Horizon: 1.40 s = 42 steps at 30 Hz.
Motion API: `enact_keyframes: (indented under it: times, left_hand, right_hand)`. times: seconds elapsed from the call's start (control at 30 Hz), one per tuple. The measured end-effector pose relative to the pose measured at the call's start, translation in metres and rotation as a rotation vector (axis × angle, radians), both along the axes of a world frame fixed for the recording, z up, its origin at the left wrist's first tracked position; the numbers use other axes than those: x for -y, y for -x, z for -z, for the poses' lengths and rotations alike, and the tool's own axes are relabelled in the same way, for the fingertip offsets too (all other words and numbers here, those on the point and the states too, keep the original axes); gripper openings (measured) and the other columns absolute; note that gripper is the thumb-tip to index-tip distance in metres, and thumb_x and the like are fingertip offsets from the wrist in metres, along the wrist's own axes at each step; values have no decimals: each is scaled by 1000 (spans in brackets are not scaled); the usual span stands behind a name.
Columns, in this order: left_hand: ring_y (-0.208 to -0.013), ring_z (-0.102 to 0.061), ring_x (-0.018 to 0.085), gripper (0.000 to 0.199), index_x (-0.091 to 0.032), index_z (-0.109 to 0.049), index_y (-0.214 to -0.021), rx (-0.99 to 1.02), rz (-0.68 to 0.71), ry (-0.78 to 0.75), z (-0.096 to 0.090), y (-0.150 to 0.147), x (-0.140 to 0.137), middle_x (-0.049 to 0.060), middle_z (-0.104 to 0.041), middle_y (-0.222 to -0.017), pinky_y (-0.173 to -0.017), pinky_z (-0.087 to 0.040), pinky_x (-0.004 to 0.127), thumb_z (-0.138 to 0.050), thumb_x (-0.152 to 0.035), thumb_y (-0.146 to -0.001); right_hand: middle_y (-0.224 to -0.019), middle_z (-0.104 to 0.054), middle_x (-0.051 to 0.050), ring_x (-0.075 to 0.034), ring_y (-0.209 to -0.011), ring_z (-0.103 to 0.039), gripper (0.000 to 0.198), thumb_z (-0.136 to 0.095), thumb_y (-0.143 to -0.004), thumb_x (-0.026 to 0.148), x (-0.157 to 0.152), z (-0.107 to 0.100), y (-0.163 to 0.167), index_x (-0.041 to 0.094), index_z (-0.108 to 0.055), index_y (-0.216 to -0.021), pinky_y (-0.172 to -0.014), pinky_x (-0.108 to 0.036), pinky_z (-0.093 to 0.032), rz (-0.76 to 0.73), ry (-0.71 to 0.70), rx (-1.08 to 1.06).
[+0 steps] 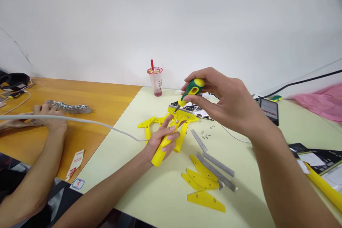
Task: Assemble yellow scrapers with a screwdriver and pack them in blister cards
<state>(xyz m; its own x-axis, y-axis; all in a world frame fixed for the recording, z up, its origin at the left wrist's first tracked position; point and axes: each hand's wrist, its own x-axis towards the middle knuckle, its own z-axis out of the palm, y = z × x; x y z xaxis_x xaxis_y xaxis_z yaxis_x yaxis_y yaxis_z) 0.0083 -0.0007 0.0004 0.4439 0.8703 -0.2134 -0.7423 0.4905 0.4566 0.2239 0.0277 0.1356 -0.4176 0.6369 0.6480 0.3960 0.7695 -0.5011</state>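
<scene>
My left hand [163, 139] is wrapped round the handle of a yellow scraper [159, 152], its wide head tilted up and away from me. In my right hand [223, 96] is a screwdriver [194, 87] with a green and yellow grip, its shaft pointing down at a screw on the scraper's head. More yellow scraper bodies [146, 125] lie just behind my left hand. Nearer to me are several yellow cover plates [205, 200] with holes, beside grey metal blades [218, 164]. Small screws [206, 135] are scattered below my right hand.
A plastic cup [156, 82] with a red straw stands near the wall. At right are a dark device [269, 110], black printed packaging [317, 156] and a pink bag [320, 101]. A white cable [107, 124] crosses the left side, where another person's hands [50, 115] rest by metal parts [69, 107].
</scene>
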Motion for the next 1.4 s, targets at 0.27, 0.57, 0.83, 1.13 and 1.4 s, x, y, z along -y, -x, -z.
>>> enact_keyframes:
  times: [0.27,0.57,0.83,1.13,1.4]
  left_hand:
    - [-55,-52,0,65,-30,-68,-143,34,-10,73,1,-1,-2,13,-64,-148,-31,-37,8,-75,-1,-86]
    - [-54,-52,-1,50,-26,-63,-143,89,-47,132,-4,-3,-1,17,-62,-150,-32,-36,7,-59,-1,-99]
    - [-55,-53,0,52,-26,-61,-139,66,-42,101,0,-2,-2,14,-65,-144,-33,-35,8,-67,-1,-95]
    - [-55,-49,3,68,-30,-64,-138,-133,-6,61,10,-11,0,2,-65,-109,-32,-31,10,-87,-8,-79]
    - [-57,-48,-1,61,-32,-60,-135,-103,93,72,9,-15,2,4,-66,-128,-35,-32,6,-86,-11,-84]
  right_hand:
    - [-117,-81,-8,-28,-95,-79,29,-75,-103,40,-1,1,-1,26,-69,-127,-82,-43,-65,-6,0,60]
    - [-120,-82,-3,-25,-97,-79,20,-65,-105,35,2,-3,-4,31,-70,-125,-79,-37,-60,-16,36,224]
    - [-122,-82,-2,-25,-97,-78,22,-61,-107,35,4,-3,-5,32,-70,-127,-88,-41,-57,-5,36,314]
    - [-116,-78,-6,-25,-93,-72,23,-68,-106,46,-9,12,6,29,-71,-122,-83,-37,-54,9,-115,233]
    - [-135,-71,-11,-21,-101,-67,27,-53,-111,28,-9,15,11,24,-53,-138,-91,-37,-54,-24,-6,230]
